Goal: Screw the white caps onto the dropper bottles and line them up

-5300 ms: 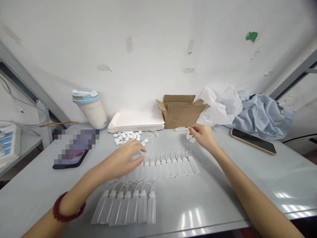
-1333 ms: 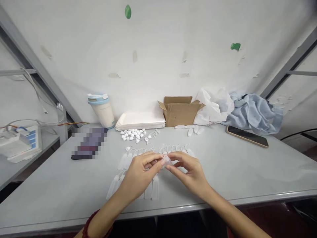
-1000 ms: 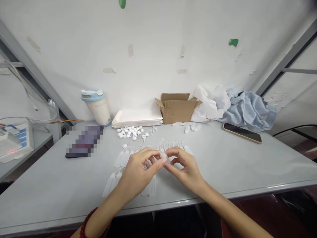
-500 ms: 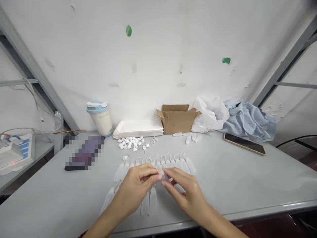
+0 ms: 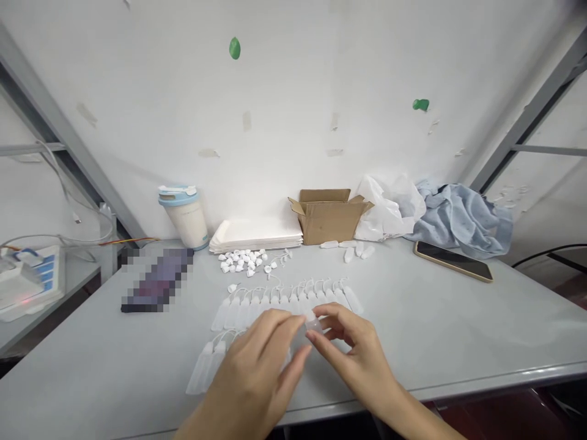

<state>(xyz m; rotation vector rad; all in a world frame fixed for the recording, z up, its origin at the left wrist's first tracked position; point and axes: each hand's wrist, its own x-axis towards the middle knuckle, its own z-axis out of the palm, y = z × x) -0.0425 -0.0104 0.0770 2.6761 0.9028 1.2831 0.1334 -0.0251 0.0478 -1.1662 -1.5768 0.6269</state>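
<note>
Translucent bottle (image 5: 314,326), one | light, soft-walled (we judge); hold by shoulder | our right hand (image 5: 360,342): fingers clamped on it | left hand (image 5: 252,363): fingers parted, beside it

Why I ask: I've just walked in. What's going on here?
A person's right hand holds what looks like a small translucent bottle; the left hand is open beside it. On the table lie a far row of tube-topped bottles and a near row, the latter partly hidden by the left hand. Beyond are a pile of white caps and an open cardboard box.
</note>
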